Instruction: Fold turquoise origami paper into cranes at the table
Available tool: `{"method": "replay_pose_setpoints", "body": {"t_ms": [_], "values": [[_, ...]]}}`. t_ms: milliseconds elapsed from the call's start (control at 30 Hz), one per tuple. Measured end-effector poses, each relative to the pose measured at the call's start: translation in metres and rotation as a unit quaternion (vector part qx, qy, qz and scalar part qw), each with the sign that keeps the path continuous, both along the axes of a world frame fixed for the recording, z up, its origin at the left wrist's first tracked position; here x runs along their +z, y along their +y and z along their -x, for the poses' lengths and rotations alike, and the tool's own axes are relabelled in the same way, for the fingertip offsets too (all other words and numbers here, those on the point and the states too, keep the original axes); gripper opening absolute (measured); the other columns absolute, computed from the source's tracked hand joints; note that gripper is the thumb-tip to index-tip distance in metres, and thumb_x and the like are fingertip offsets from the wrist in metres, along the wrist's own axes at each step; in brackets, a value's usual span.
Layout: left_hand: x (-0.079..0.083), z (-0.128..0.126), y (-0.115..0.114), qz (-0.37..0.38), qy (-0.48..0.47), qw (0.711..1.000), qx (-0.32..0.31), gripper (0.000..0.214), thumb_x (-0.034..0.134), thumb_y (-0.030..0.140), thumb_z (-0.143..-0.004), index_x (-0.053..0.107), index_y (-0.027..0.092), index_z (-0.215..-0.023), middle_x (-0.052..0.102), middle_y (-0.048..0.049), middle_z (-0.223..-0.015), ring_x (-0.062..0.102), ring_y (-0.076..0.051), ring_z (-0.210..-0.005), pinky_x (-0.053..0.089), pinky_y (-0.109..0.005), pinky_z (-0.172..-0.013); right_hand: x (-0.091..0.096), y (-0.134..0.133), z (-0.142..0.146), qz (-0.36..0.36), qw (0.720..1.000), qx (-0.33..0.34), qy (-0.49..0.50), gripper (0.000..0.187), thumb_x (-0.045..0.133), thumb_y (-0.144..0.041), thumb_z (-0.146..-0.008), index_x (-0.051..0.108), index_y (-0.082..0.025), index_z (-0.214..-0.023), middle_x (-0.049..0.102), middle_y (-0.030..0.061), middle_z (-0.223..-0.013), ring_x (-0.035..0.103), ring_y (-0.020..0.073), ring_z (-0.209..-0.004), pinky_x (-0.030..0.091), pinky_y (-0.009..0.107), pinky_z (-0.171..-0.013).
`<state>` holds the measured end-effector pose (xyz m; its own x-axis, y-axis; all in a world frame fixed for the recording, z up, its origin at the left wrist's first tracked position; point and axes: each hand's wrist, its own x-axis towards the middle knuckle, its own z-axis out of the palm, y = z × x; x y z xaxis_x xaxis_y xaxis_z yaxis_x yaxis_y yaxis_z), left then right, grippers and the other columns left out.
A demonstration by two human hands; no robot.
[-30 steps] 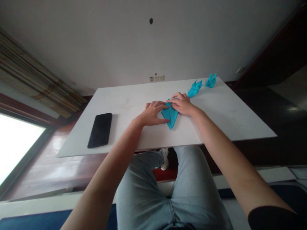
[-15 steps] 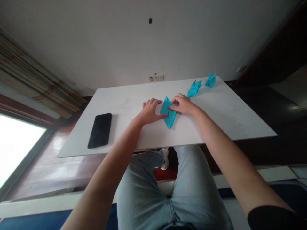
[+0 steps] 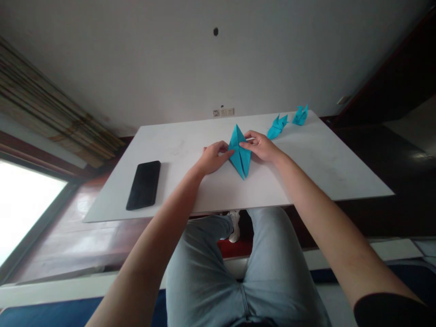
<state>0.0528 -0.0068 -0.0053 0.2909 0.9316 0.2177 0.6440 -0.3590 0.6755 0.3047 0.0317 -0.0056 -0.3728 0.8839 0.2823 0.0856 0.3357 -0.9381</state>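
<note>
A blue sheet of origami paper [image 3: 240,156], folded into a long diamond, is held between my two hands over the white table. Its lower end splits into two narrow points, while the upper end comes to a single tip. My left hand [image 3: 214,156] pinches the left edge with thumb and fingers. On the opposite edge, my right hand [image 3: 259,145] grips the paper, its thumb lying on the front face and the fingers partly behind. Just beyond that hand lies a folded blue paper crane [image 3: 277,127], with a second paper crane [image 3: 300,116] farther back.
A black phone [image 3: 143,185] lies on the left part of the white table [image 3: 180,190]. Wall sockets [image 3: 223,112] sit just past the table's far edge. My legs [image 3: 272,254] are below the near edge.
The folded paper has been lifted and tilted up from the table, and its lower points have spread apart. My left hand has shifted from lying over the paper to pinching its left edge.
</note>
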Motion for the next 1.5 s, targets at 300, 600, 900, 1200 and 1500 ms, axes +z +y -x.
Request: {"method": "replay_pose_setpoints", "body": {"t_ms": [300,600,900,1200,1500], "values": [[-0.005,-0.006,0.008,0.066,-0.283,0.957,-0.017,0.026,0.085,0.038,-0.102,0.066,0.021,-0.101,0.080,-0.0053,-0.113,0.071,-0.013,-0.085,0.055,-0.026,-0.076,-0.007,0.010,0.004,-0.039,0.995,-0.041,0.086,0.065,0.110,-0.066,-0.064,0.063,-0.029,-0.092,0.073,0.0060,-0.137,0.069,0.0319,-0.142,0.046,0.057,-0.138],[-0.006,-0.002,0.015,0.044,-0.381,0.923,-0.026,0.050,0.097,0.047,-0.092,0.052,0.026,-0.102,0.072,0.0023,-0.092,0.069,-0.012,-0.077,0.055,-0.026,-0.072,-0.004,0.003,0.005,0.001,0.998,-0.053,0.029,0.076,0.103,-0.066,-0.072,0.060,-0.034,-0.125,0.071,0.0083,-0.140,0.068,0.0340,-0.139,0.066,0.055,-0.112],[-0.002,0.000,0.017,0.020,-0.344,0.939,-0.010,0.027,0.079,0.044,-0.099,0.082,0.021,-0.113,0.085,-0.0085,-0.110,0.077,-0.021,-0.095,0.068,-0.037,-0.089,0.007,-0.006,0.008,-0.018,0.999,-0.013,0.049,0.047,0.090,-0.061,-0.090,0.067,-0.033,-0.120,0.065,-0.0046,-0.085,0.063,0.0172,-0.070,0.059,0.035,-0.071],[0.000,-0.001,0.015,0.030,-0.349,0.935,-0.059,0.041,0.088,0.042,-0.091,0.086,0.021,-0.127,0.089,-0.0096,-0.113,0.081,-0.023,-0.101,0.067,-0.040,-0.097,0.016,-0.006,0.004,0.010,0.997,-0.029,0.066,0.046,0.089,-0.059,-0.085,0.083,-0.027,-0.117,0.078,0.0011,-0.099,0.060,0.0172,-0.078,0.052,0.034,-0.073],[0.007,-0.003,0.011,-0.039,-0.338,0.940,-0.024,0.070,0.081,0.090,-0.092,0.068,0.022,-0.078,0.068,-0.0022,-0.075,0.063,-0.015,-0.073,0.056,-0.032,-0.073,0.019,-0.009,0.006,-0.026,0.998,-0.042,0.030,0.073,0.087,-0.095,-0.080,0.057,-0.028,-0.079,0.049,-0.0049,-0.064,0.042,0.0162,-0.064,0.035,0.034,-0.063]]}}
